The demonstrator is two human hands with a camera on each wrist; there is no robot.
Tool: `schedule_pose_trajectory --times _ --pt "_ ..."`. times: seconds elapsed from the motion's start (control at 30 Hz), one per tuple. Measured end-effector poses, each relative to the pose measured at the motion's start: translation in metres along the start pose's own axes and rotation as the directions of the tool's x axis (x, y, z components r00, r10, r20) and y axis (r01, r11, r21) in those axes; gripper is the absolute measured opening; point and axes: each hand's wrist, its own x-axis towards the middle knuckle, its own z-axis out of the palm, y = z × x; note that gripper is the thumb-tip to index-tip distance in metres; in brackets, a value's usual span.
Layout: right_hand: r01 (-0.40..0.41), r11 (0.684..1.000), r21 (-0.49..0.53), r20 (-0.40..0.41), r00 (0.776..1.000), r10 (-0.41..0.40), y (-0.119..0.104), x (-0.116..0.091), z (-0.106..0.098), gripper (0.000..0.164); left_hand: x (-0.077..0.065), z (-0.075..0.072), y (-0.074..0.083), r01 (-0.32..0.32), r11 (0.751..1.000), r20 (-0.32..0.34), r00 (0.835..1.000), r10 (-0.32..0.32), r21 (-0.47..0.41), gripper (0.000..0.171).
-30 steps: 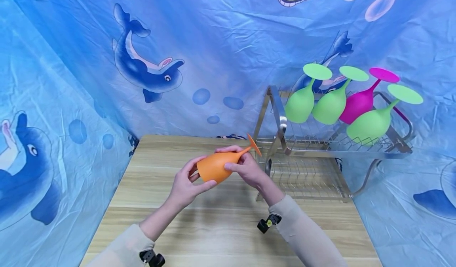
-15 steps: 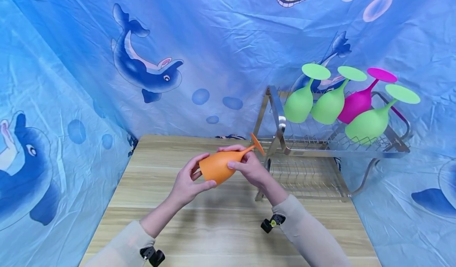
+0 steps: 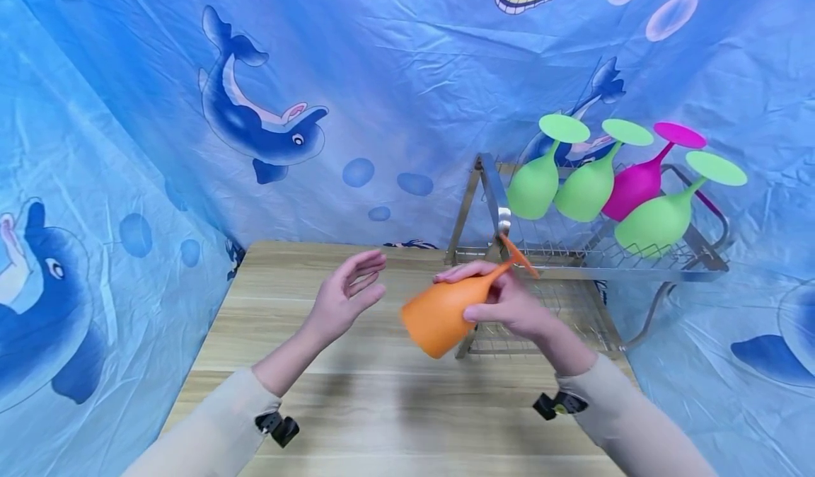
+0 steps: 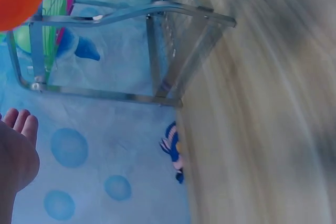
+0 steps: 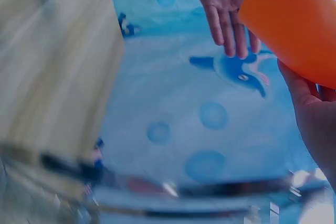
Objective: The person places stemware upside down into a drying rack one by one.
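An orange goblet point(image 3: 442, 314) lies tilted in my right hand point(image 3: 509, 306), its bowl low and to the left, its foot up by the rack's left end. The fingers pass behind the bowl and the thumb presses its near side. In the right wrist view the orange goblet point(image 5: 296, 22) fills the upper right. My left hand point(image 3: 344, 294) is apart from it, to the left, fingers loosely extended and holding nothing. Only part of the left hand point(image 4: 18, 150) shows in the left wrist view.
A two-tier metal dish rack point(image 3: 611, 274) stands at the right. On its upper tier several goblets rest upside down, among them a green goblet point(image 3: 533, 188) and a magenta goblet point(image 3: 637, 187). Blue dolphin-print cloth point(image 3: 395, 109) surrounds the wooden table point(image 3: 286, 392).
My left hand has let go of the orange goblet and stays at the left. The right hand has carried the goblet rightward, toward the rack.
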Motion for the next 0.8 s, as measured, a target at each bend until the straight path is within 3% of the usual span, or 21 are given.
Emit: schedule_pose_trajectory --times 0.17,0.33,0.43,0.6,0.8 --pt "0.056 0.99 -0.129 0.021 0.998 -0.054 -0.04 -0.021 -0.026 0.045 0.032 0.023 0.004 0.01 0.999 0.003 1.0 -0.01 0.044 0.052" --pt "0.157 0.951 -0.266 0.047 0.988 -0.149 -0.076 -0.033 -0.051 0.046 0.068 0.056 0.01 -0.016 0.997 0.027 1.0 0.014 0.07 0.048" --pt "0.169 0.931 -0.322 0.046 0.986 -0.163 -0.099 -0.04 -0.063 0.048 0.087 0.076 0.015 -0.02 0.996 0.042 0.999 0.016 0.082 0.047" --pt "0.116 0.902 -0.415 -0.042 0.988 -0.147 -0.133 -0.051 -0.081 0.051 0.111 0.108 0.025 -0.005 0.994 0.057 0.998 -0.001 0.107 0.046" --pt "0.012 0.863 -0.506 -0.183 0.976 -0.121 -0.164 -0.058 -0.105 0.052 0.126 0.133 0.031 0.052 0.994 0.04 0.998 -0.056 0.096 0.044"
